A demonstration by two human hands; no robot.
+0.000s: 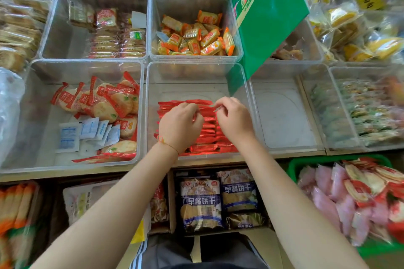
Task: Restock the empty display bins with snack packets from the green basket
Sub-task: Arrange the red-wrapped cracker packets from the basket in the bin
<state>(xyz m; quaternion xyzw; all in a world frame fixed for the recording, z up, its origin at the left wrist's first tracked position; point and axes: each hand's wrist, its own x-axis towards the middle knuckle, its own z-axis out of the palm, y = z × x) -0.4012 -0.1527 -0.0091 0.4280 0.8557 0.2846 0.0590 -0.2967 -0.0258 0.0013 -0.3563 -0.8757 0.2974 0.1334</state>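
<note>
Reaching into the clear bin (244, 85), both hands work the red packets (209, 129): left hand (180, 126) curled over the stack, right hand (232, 120) pinching a packet edge. Green basket (294, 167) (pink and red packets) sits lower right.

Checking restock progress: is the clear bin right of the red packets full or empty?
Empty: the clear bin shows only its bare floor.

Two hands, the left hand (180, 123) and the right hand (234, 119), are in view, and one green basket (294, 167) stands at the lower right. One green sign (267, 13) leans over the bins. Two blue-labelled biscuit bags (201, 203) lie side by side below the shelf; the red packets (207, 129) are too many and too overlapped to count.
</note>
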